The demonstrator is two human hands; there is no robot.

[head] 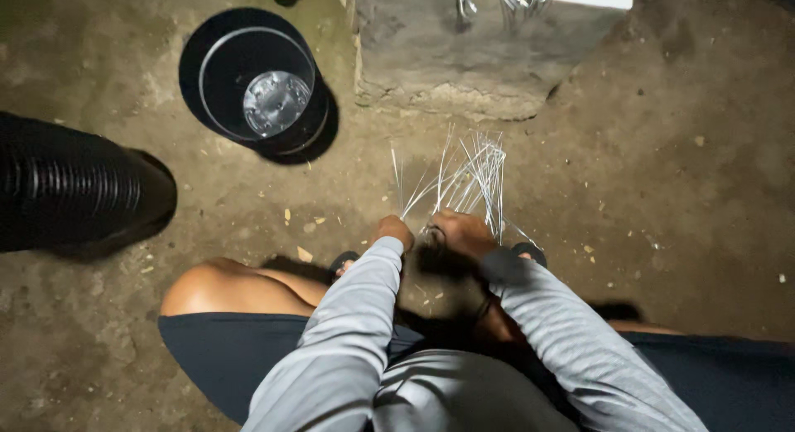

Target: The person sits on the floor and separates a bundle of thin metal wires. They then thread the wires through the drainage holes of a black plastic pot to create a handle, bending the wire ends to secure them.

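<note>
Both hands sit low between the person's knees, close together over a dirt floor [679, 192]. The left hand [394, 230] is closed into a fist around the bottom ends of a bunch of thin pale strips [468, 179], which fan up and outward from the fist. The right hand [464, 231] is curled on the same bunch, just beside the left – fingers hidden underneath, so the exact pinch can't be made out. The strips are too fine and bright to count, and their material can't be told.

Upper left: a black pot [258, 82] w/ a shiny base inside. A stack of black pots [74, 188] lies on its side, cut off at the left edge. A concrete block [464, 55] at top is partly out of frame – more pale strands on it, blurred.
</note>
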